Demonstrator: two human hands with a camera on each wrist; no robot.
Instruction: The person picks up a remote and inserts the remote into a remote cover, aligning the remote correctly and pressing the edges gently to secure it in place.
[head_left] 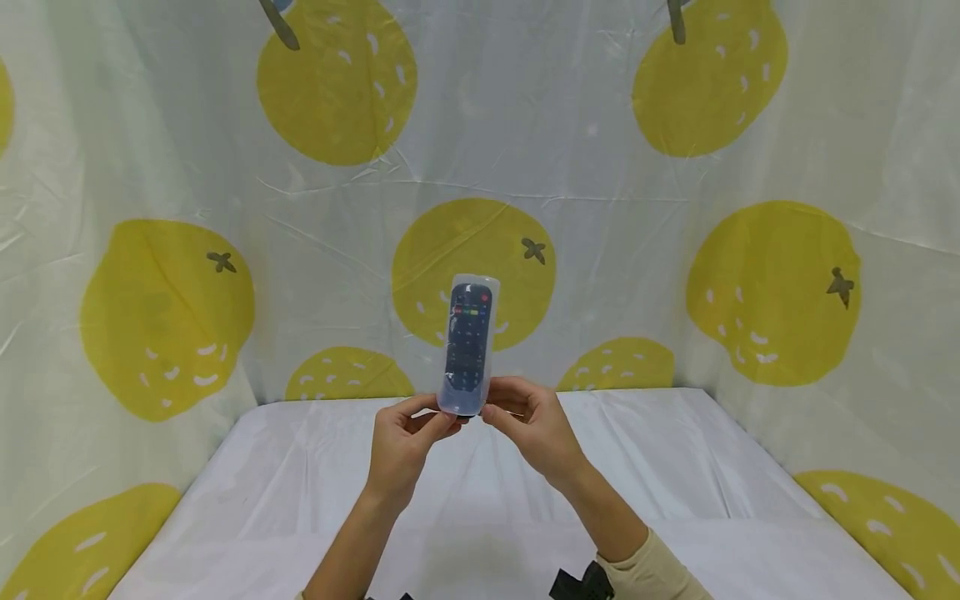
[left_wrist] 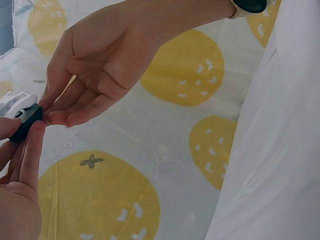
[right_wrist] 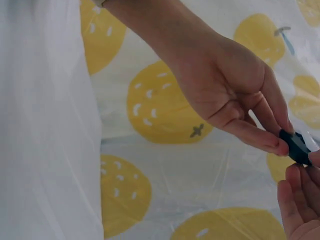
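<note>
A dark remote control (head_left: 467,342) with a red button at its top and a row of coloured keys stands nearly upright in a translucent sleeve (head_left: 457,402). The left hand (head_left: 401,450) pinches its lower left corner between thumb and fingers. On the other side, the right hand (head_left: 542,433) holds the lower right edge in the same way. Both hands are raised in front of the body, above the table. The remote control's dark bottom end (left_wrist: 31,122) pokes out of the sleeve, between fingertips of both hands in the wrist views.
A white-covered table (head_left: 480,500) lies beneath the hands. Behind it and on both sides hangs a pale curtain (head_left: 622,258) printed with large yellow fruits. A beige sleeve cuff (head_left: 652,567) and a black strap (head_left: 583,582) show at the right forearm.
</note>
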